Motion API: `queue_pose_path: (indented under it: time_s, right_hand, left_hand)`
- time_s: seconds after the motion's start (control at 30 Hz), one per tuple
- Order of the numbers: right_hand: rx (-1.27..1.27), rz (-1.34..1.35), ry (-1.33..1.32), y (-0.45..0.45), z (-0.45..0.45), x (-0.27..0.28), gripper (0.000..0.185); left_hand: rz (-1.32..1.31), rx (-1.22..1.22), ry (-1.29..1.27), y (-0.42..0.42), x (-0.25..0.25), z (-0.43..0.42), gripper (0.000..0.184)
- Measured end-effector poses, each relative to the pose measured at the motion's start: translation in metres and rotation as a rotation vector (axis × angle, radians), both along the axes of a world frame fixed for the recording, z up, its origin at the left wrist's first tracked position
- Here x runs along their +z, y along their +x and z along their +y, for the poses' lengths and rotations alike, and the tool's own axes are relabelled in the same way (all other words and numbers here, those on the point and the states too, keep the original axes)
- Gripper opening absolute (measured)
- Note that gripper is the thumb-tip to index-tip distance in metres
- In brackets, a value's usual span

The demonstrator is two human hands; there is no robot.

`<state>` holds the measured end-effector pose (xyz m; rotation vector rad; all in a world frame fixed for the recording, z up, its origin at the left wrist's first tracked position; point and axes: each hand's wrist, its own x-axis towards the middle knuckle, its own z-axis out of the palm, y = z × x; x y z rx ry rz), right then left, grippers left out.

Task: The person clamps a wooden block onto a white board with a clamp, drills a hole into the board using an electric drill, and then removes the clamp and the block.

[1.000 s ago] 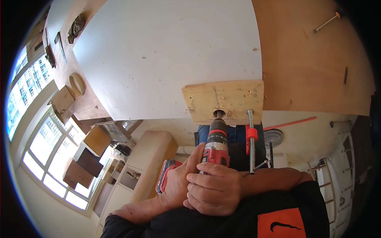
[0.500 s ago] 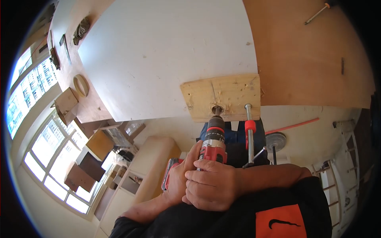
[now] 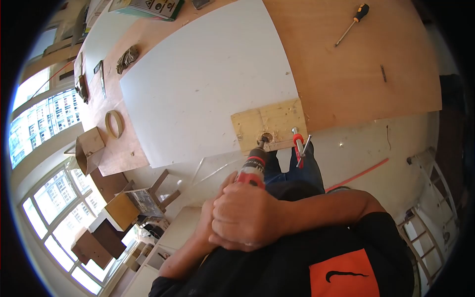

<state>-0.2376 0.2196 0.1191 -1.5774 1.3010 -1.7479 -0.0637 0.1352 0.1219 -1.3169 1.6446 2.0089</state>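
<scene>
A red and black drill (image 3: pixel 252 171) points up at a small wooden board (image 3: pixel 269 119). Its bit (image 3: pixel 261 142) is at the round hole near the board's front edge; how deep it sits cannot be told. Wood chips lie around the hole. My left hand (image 3: pixel 209 218) is closed on the drill, mostly hidden behind my right hand (image 3: pixel 246 213), whose fingers wrap round the drill's rear and my left hand. A clamp (image 3: pixel 298 142) with a red handle is on the board's right front corner. Under the board is a white sheet (image 3: pixel 208 84).
A screwdriver (image 3: pixel 352 25) and a small dark bit (image 3: pixel 383 73) lie on the brown tabletop (image 3: pixel 341 94). At left are a tape roll (image 3: pixel 114 124), a bundled cloth (image 3: pixel 127 59), a square tool (image 3: pixel 102 79) and a cardboard box (image 3: pixel 90 148). A ladder (image 3: pixel 423 237) stands at right.
The view has shifted, showing more of the tabletop. The drill's body has tilted to the left relative to the board, with both hands still on it. Its battery has gone out of sight.
</scene>
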Motion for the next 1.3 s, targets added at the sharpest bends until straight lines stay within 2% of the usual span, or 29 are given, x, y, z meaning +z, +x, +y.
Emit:
queue_pose_path:
  time_s: [0.07, 0.13, 0.23, 0.3, 0.37, 0.4, 0.47, 0.6, 0.67, 0.87, 1.07, 1.17, 1.27, 1.3]
  right_hand:
    - [-0.002, -0.016, -0.098, 0.008, 0.000, 0.007, 0.023]
    - [-0.047, -0.028, -0.195, 0.008, -0.003, 0.010, 0.028]
    - [-0.014, 0.032, -0.106, 0.005, 0.009, 0.001, 0.030]
    - [0.035, 0.109, 0.080, 0.001, 0.020, -0.010, 0.030]
    - [0.133, 0.165, 0.254, 0.002, 0.035, -0.037, 0.030]
    - [0.127, 0.111, 0.375, 0.003, 0.042, -0.049, 0.026]
    - [0.110, -0.018, 0.591, 0.005, 0.057, -0.071, 0.022]
    - [0.023, -0.257, 0.986, 0.004, 0.084, -0.097, 0.021]
    - [-0.039, -0.274, 1.141, 0.003, 0.096, -0.107, 0.023]
    - [-0.182, -0.288, 1.220, 0.016, 0.141, -0.147, 0.025]
    - [-0.231, -0.300, 1.361, 0.025, 0.171, -0.170, 0.025]
    - [-0.311, -0.256, 1.446, 0.027, 0.162, -0.158, 0.025]
    - [-0.447, -0.196, 1.327, 0.025, 0.175, -0.168, 0.026]
    - [-0.500, -0.253, 1.280, 0.025, 0.177, -0.169, 0.029]
  left_hand:
    - [-0.010, 0.019, -0.085, 0.020, 0.003, -0.001, 0.072]
    - [0.005, -0.107, -0.369, 0.026, 0.021, -0.005, 0.082]
    - [0.019, -0.276, -0.793, 0.040, 0.039, -0.008, 0.097]
    - [-0.065, -0.240, -0.933, 0.067, 0.011, -0.004, 0.099]
    - [-0.062, -0.214, -1.074, 0.074, -0.017, -0.012, 0.091]
    - [-0.016, -0.310, -1.320, 0.068, -0.029, -0.020, 0.089]
    - [0.064, -0.326, -1.452, 0.074, -0.073, -0.045, 0.089]
    - [0.073, -0.380, -1.685, 0.061, -0.134, -0.110, 0.066]
    - [0.024, -0.414, -1.731, 0.059, -0.164, -0.141, 0.065]
    - [-0.119, -0.477, -1.871, 0.046, -0.202, -0.209, 0.065]
    - [-0.173, -0.501, -1.780, 0.029, -0.205, -0.248, 0.065]
    - [-0.226, -0.554, -1.712, 0.023, -0.199, -0.249, 0.062]
    - [-0.247, -0.562, -1.572, 0.017, -0.190, -0.249, 0.070]
    - [-0.248, -0.575, -1.518, 0.014, -0.185, -0.250, 0.074]
